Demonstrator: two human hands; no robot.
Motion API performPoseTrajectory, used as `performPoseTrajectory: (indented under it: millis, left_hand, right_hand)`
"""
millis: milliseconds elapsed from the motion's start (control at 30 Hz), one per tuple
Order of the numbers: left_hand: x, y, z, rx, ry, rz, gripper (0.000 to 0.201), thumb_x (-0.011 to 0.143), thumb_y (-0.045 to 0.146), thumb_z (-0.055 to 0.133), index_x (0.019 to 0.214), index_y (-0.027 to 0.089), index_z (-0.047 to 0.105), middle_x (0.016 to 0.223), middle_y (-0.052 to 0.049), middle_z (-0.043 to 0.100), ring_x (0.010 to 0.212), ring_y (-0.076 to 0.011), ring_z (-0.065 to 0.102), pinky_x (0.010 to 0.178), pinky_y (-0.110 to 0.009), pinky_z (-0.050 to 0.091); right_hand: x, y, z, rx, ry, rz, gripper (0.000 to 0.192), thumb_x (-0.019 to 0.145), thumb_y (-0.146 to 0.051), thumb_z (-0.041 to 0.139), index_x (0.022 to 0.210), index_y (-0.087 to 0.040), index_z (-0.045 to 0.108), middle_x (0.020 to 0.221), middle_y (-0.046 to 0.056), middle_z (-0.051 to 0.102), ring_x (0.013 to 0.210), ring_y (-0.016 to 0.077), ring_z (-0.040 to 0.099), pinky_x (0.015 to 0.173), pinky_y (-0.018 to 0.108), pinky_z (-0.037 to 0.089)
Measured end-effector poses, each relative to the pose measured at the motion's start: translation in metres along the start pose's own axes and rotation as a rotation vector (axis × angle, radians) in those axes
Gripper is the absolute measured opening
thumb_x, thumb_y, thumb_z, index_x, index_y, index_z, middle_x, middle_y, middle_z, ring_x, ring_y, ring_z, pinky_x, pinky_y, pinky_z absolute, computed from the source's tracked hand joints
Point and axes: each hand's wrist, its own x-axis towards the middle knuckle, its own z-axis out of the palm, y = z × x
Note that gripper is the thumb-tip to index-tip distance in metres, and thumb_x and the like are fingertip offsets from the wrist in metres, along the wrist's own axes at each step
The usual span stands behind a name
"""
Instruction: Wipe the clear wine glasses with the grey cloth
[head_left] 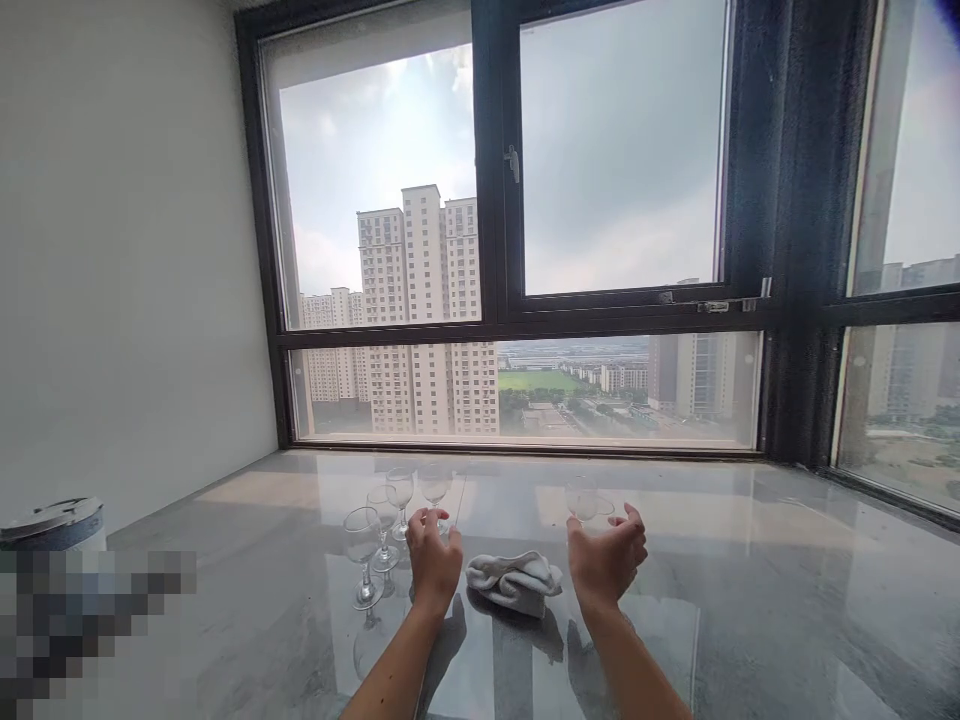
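Note:
My left hand (433, 560) reaches forward over the grey marble sill (750, 600), its fingers closed about the stem of a clear wine glass (435, 485) that stands upright. Three more wine glasses (363, 540) stand in a cluster just left of that hand. My right hand (607, 560) is raised with curved, spread fingers and holds nothing. A single clear glass (583, 498) stands right behind its fingertips. A folded white cloth (514, 581) lies on the sill between my two hands.
A large dark-framed window (495, 300) closes the far side of the sill, with a white wall (127, 260) on the left. A round lidded container (52, 522) sits at the near left. A blurred patch covers the lower left corner.

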Motion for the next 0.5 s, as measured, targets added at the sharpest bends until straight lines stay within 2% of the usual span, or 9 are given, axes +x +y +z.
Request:
performPoseTrajectory:
  millis: [167, 300, 433, 500]
  left_hand:
    - [0.002, -0.006, 0.004, 0.069, -0.065, -0.040, 0.022, 0.085, 0.024, 0.051, 0.103, 0.021, 0.061, 0.141, -0.015, 0.043, 0.140, -0.0325, 0.035, 0.111, -0.045, 0.033]
    - [0.006, -0.012, 0.009, 0.087, -0.122, -0.067, 0.023, 0.085, 0.024, 0.050, 0.105, 0.021, 0.060, 0.142, -0.016, 0.044, 0.142, -0.0309, 0.033, 0.114, -0.044, 0.029]
    - [0.007, -0.017, 0.013, 0.084, -0.173, -0.069, 0.029, 0.084, 0.025, 0.050, 0.109, 0.019, 0.063, 0.145, -0.017, 0.043, 0.144, -0.0321, 0.032, 0.116, -0.043, 0.027]
    - [0.007, -0.019, 0.014, 0.089, -0.179, -0.058, 0.031, 0.084, 0.026, 0.051, 0.110, 0.017, 0.065, 0.146, -0.019, 0.044, 0.144, -0.0330, 0.033, 0.116, -0.044, 0.028]
  right_hand:
    - [-0.002, 0.000, 0.001, 0.002, -0.010, -0.021, 0.077, 0.075, -0.042, 0.059, 0.144, -0.018, 0.034, 0.122, 0.024, 0.053, 0.115, 0.0486, 0.044, 0.087, 0.061, 0.040]
    - [-0.005, -0.011, -0.003, -0.021, 0.066, -0.104, 0.076, 0.076, -0.040, 0.061, 0.144, -0.020, 0.033, 0.132, 0.024, 0.045, 0.123, 0.0487, 0.040, 0.094, 0.064, 0.037]
    - [-0.015, -0.022, -0.006, 0.057, 0.163, -0.455, 0.066, 0.082, -0.034, 0.057, 0.142, -0.017, 0.034, 0.137, 0.023, 0.042, 0.130, 0.0423, 0.039, 0.104, 0.060, 0.033]
    - [-0.024, -0.025, -0.005, 0.129, 0.056, -0.636, 0.057, 0.085, -0.028, 0.053, 0.139, -0.019, 0.037, 0.129, 0.018, 0.050, 0.123, 0.0362, 0.047, 0.102, 0.055, 0.038]
